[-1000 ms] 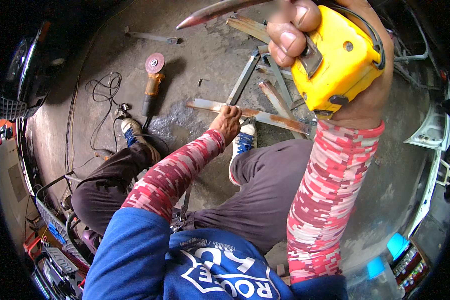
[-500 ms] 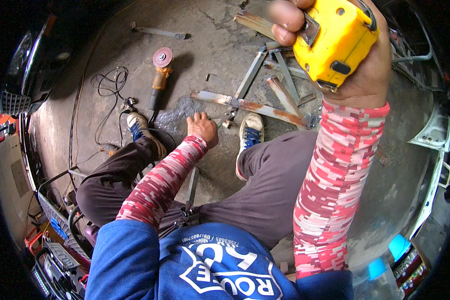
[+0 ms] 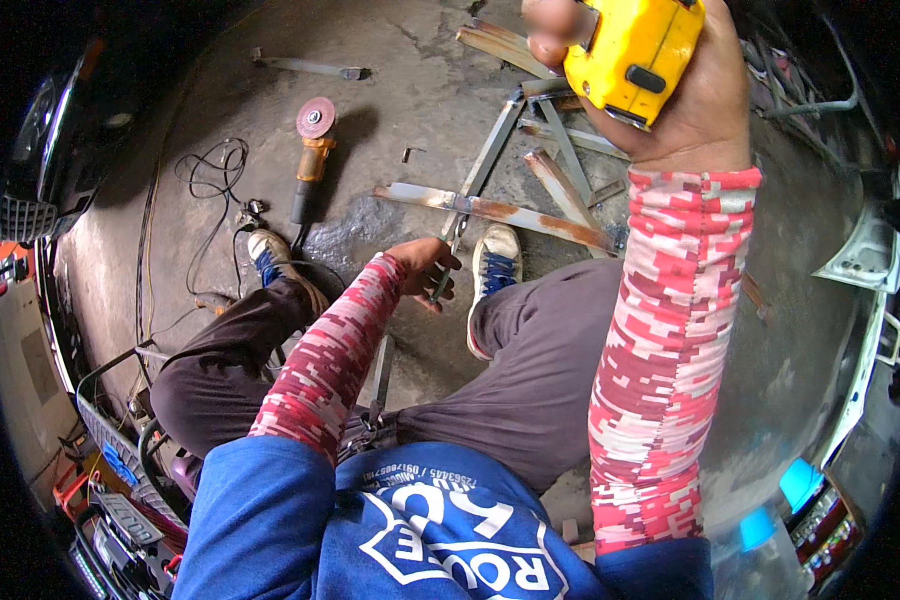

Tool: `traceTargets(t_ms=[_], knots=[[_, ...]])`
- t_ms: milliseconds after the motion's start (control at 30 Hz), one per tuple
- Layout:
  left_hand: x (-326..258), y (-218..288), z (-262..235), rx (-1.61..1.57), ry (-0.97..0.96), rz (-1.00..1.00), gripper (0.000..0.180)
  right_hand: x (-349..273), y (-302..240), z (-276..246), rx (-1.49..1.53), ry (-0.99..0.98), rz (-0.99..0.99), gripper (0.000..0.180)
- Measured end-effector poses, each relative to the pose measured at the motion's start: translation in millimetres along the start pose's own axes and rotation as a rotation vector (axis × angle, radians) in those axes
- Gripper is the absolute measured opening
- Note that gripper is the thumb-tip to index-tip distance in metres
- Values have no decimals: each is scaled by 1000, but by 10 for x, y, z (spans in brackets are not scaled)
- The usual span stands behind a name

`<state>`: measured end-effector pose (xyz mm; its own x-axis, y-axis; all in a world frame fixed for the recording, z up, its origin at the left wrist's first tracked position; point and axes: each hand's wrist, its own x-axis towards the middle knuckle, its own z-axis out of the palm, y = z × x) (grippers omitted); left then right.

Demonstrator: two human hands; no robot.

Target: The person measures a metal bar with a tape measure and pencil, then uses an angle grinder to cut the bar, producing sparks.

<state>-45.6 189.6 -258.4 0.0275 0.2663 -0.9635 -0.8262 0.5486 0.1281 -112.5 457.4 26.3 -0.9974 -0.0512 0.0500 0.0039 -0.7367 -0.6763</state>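
Observation:
My right hand (image 3: 705, 105), raised high at the upper right, is wrapped round a yellow tape measure (image 3: 642, 60) with a black button. My left hand (image 3: 428, 268) is low over the floor between my shoes. Its fingers curl round the handle of a slim, pliers-like metal tool (image 3: 457, 232), whose exact kind is unclear. The tool's far end meets a partly rusted flat metal bar (image 3: 520, 216) lying across the floor. Just right of this hand is my white shoe with blue laces (image 3: 496, 262).
An angle grinder (image 3: 312, 165) with a reddish disc lies at the left of centre, near a coiled black cable (image 3: 215, 172). Several metal bars (image 3: 492, 145) lie beyond the rusted bar. A short bar (image 3: 310, 67) rests farther off. Blue-capped containers (image 3: 800, 485) stand at lower right.
My left hand has turned, moved slightly right, and taken hold of the pliers-like tool from the floor. My right hand, with the tape measure, has shifted left and a little up in view.

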Motion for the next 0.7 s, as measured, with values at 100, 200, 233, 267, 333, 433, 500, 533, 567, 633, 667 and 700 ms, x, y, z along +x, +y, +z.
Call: traceTargets(t_ms=[100,200,233,267,333,433,500,533,567,633,667,700], knots=[[176,21,67,-28,61,31,43,22,3,-42,-4,-13,-12,37],[255,-44,113,-169,133,13,43,48,12,-75,14,-29,-5,37],[266,-72,112,-163,127,0,44,64,18,-84,28,-30,3,37],[259,-110,97,-132,140,-24,44,79,23,-92,42,-31,12,37],[256,-190,56,47,160,16,45,108,26,-104,48,-40,17,37],[300,-326,36,385,302,68,36,118,23,-133,54,-30,27,37],[274,-451,0,721,445,249,39,108,13,-148,45,-26,27,36],[237,-521,-19,933,513,255,40,106,7,-155,33,-24,26,36],[169,-611,-29,1026,681,346,40,98,6,-152,27,-24,23,36],[-14,-779,-65,1273,1060,386,40,84,5,-145,15,-24,16,36],[-93,-761,-168,1377,1118,397,39,81,7,-139,16,-33,12,36],[-188,-722,-307,1505,1200,425,39,79,8,-127,16,-35,13,36]])
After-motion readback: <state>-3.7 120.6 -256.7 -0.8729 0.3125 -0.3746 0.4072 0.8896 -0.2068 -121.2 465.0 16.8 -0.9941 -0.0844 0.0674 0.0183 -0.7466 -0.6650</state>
